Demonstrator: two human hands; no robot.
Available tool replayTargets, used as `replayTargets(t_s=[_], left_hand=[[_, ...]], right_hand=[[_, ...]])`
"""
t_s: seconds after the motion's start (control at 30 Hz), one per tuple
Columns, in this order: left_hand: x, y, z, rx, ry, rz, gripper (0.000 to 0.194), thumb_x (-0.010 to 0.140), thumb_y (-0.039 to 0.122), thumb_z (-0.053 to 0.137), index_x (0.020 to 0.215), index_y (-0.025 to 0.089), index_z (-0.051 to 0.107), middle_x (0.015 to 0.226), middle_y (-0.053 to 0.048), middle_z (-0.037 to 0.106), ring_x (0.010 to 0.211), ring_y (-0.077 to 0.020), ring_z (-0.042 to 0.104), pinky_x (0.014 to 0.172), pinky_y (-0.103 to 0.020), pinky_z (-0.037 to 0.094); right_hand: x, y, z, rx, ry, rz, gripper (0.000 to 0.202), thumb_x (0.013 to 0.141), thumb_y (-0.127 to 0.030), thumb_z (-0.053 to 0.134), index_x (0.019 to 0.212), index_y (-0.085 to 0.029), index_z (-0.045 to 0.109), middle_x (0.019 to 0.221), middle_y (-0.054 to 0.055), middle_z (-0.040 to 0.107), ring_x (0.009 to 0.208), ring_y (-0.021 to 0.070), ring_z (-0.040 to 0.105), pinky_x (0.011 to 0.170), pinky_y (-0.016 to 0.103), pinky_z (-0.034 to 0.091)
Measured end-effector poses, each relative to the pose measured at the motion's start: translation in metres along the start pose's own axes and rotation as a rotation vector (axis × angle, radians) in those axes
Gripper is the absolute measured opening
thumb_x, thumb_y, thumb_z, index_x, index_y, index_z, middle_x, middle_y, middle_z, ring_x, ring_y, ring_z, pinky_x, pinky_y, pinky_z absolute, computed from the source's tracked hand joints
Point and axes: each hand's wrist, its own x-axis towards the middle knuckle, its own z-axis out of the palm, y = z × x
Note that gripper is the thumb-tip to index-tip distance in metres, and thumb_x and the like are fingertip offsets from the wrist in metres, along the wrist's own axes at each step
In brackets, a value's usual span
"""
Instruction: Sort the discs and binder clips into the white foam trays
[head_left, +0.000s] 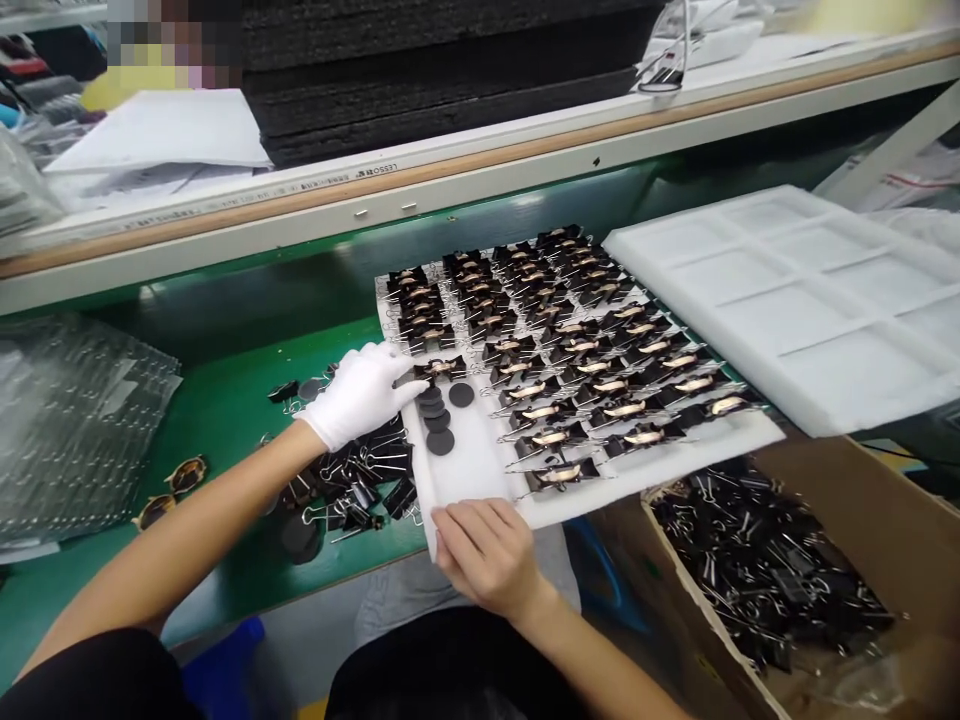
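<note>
My left hand (362,395), in a white glove, is over the left edge of a white foam tray (476,465). Its thumb and fingers close around something dark, partly hidden, beside a black binder clip (442,368) clamped on a pale-edged piece. Just below the fingertips, several black discs (440,420) lie overlapping on the tray, with a single disc (461,395) to their right. Bare, my right hand (484,552) grips the tray's near edge, fingers on top. Rows of clipped pieces (562,345) cover much of the tray.
Loose binder clips (367,475) and dark discs (300,535) lie on the green bench, left of the tray. Farther left are two round wooden pieces (171,490) and stacked clear plastic trays (75,420). A compartmented foam tray (795,300) and a clip-filled cardboard box (697,620) stand right.
</note>
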Motion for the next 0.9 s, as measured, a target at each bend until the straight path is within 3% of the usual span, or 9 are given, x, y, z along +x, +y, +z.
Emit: replayTargets(t_s=[0.17, 0.3, 0.43, 0.53, 0.6, 0.7, 0.77, 0.9], left_hand=[[0.008, 0.007, 0.005, 0.06, -0.012, -0.04, 0.032, 0.097, 0.048, 0.062, 0.107, 0.019, 0.072, 0.104, -0.011, 0.073, 0.102, -0.0318, 0.067, 0.083, -0.04, 0.048], [-0.012, 0.005, -0.019, 0.122, 0.024, -0.026, 0.041, 0.103, 0.05, 0.05, 0.121, 0.018, 0.068, 0.117, -0.014, 0.072, 0.108, -0.033, 0.067, 0.087, -0.043, 0.048], [-0.059, -0.024, -0.057, 0.047, 0.144, -0.114, 0.045, 0.106, 0.051, 0.044, 0.13, 0.02, 0.067, 0.129, -0.011, 0.072, 0.118, -0.0289, 0.066, 0.099, -0.041, 0.048], [-0.095, -0.058, -0.069, -0.046, 0.276, -0.28, 0.043, 0.105, 0.048, 0.047, 0.125, 0.019, 0.071, 0.125, -0.009, 0.074, 0.114, -0.0242, 0.069, 0.102, -0.036, 0.05], [-0.114, -0.079, -0.064, -0.079, 0.339, -0.374, 0.042, 0.104, 0.046, 0.048, 0.123, 0.018, 0.072, 0.123, -0.009, 0.075, 0.113, -0.0229, 0.07, 0.103, -0.034, 0.05], [-0.133, -0.098, -0.045, -0.111, 0.346, -0.433, 0.042, 0.104, 0.045, 0.046, 0.121, 0.018, 0.073, 0.125, -0.009, 0.075, 0.117, -0.0225, 0.069, 0.107, -0.034, 0.05], [-0.142, -0.102, -0.033, -0.124, 0.312, -0.42, 0.043, 0.104, 0.046, 0.045, 0.121, 0.019, 0.074, 0.125, -0.009, 0.075, 0.118, -0.0226, 0.069, 0.109, -0.035, 0.05], [-0.151, -0.103, -0.018, -0.098, 0.251, -0.365, 0.041, 0.105, 0.045, 0.044, 0.12, 0.021, 0.074, 0.125, -0.009, 0.076, 0.119, -0.0235, 0.069, 0.109, -0.037, 0.05]], right_hand=[[-0.001, 0.001, 0.002, 0.001, 0.008, 0.0, 0.022, 0.089, -0.01, 0.06, 0.108, -0.013, 0.069, 0.082, 0.006, 0.076, 0.072, 0.0188, 0.071, 0.062, 0.036, 0.047], [-0.002, -0.001, -0.005, 0.016, -0.007, -0.003, 0.023, 0.091, -0.009, 0.059, 0.112, -0.014, 0.069, 0.085, 0.006, 0.077, 0.074, 0.0196, 0.072, 0.063, 0.037, 0.05], [0.009, -0.002, -0.021, 0.099, -0.115, 0.076, 0.033, 0.093, -0.004, 0.058, 0.125, -0.012, 0.065, 0.108, 0.014, 0.076, 0.1, 0.025, 0.073, 0.083, 0.04, 0.06], [0.038, 0.007, -0.022, -0.014, -0.269, 0.083, 0.044, 0.095, -0.001, 0.049, 0.137, -0.008, 0.058, 0.137, 0.024, 0.064, 0.129, 0.0345, 0.061, 0.101, 0.051, 0.057], [0.063, 0.016, -0.012, -0.173, -0.397, 0.066, 0.048, 0.094, 0.0, 0.046, 0.141, -0.005, 0.056, 0.141, 0.027, 0.06, 0.132, 0.0406, 0.056, 0.102, 0.057, 0.055], [0.095, 0.031, 0.01, -0.337, -0.608, 0.115, 0.039, 0.099, -0.008, 0.046, 0.134, -0.006, 0.061, 0.124, 0.025, 0.066, 0.115, 0.0392, 0.064, 0.093, 0.053, 0.056], [0.107, 0.039, 0.023, -0.393, -0.713, 0.158, 0.037, 0.103, -0.016, 0.046, 0.135, -0.008, 0.061, 0.118, 0.023, 0.067, 0.109, 0.0379, 0.064, 0.088, 0.05, 0.055], [0.117, 0.046, 0.032, -0.413, -0.801, 0.202, 0.044, 0.104, -0.025, 0.048, 0.146, -0.014, 0.053, 0.124, 0.021, 0.064, 0.117, 0.0398, 0.058, 0.089, 0.048, 0.051]])
